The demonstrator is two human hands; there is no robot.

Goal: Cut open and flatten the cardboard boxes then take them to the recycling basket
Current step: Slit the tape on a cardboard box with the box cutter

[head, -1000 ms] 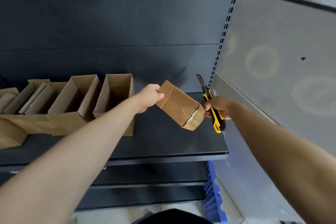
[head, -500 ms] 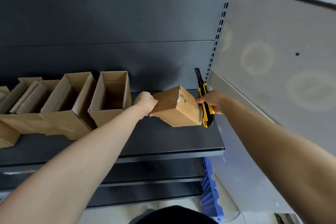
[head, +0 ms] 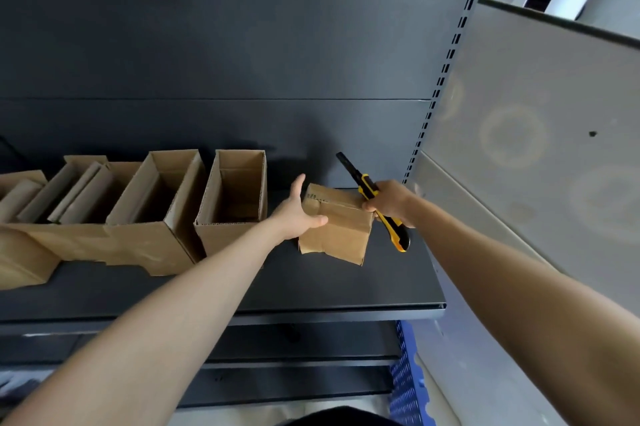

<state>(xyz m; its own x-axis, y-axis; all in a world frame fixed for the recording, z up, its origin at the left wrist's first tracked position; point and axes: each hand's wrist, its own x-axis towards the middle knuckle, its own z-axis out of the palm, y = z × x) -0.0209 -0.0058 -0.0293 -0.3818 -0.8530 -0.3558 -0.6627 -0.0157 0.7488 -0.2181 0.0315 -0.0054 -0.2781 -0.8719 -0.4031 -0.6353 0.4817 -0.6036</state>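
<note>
I see a plain brown box (head: 334, 231) with faint dark print on top, and brown open boxes (head: 228, 235) beside it. The knife (head: 364, 184) is yellow and black. The shelf (head: 311, 290) is dark grey, the side panel (head: 519, 183) pale grey with faint rings, the crate (head: 407, 387) blue.

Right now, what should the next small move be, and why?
Probably bring the utility knife down to the top seam of the closed box: the left hand steadies it on the shelf, and the right hand holds the blade raised beside it.
</note>
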